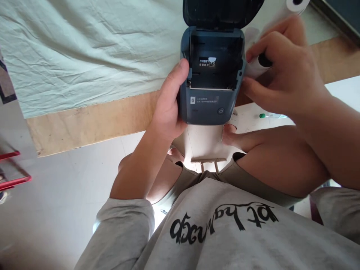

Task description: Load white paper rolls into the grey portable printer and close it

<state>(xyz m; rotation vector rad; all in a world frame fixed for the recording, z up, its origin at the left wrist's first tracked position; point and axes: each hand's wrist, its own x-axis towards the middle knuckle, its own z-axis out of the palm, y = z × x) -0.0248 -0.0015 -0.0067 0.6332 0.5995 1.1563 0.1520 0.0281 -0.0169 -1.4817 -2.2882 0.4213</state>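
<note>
My left hand [170, 99] is closed round the left side of a dark blue portable label printer [205, 108], thumb on its edge. The printer's black lid [219, 13] stands open, and its bay [215, 77] shows a small printed label inside and no roll. At the printer's right side, my right hand [289, 71] grips a small white paper roll [254, 69] with a dark core, partly hidden by the fingers. Beyond that hand, another white paper roll [288, 9] lies on the table.
A pale green cloth [98, 56] covers the table, its wooden edge [92, 125] bare along the front. A dark flat object [340, 17] lies at the upper right. On the floor are a green-capped bottle [271, 116] and, at left, a red frame [17, 182].
</note>
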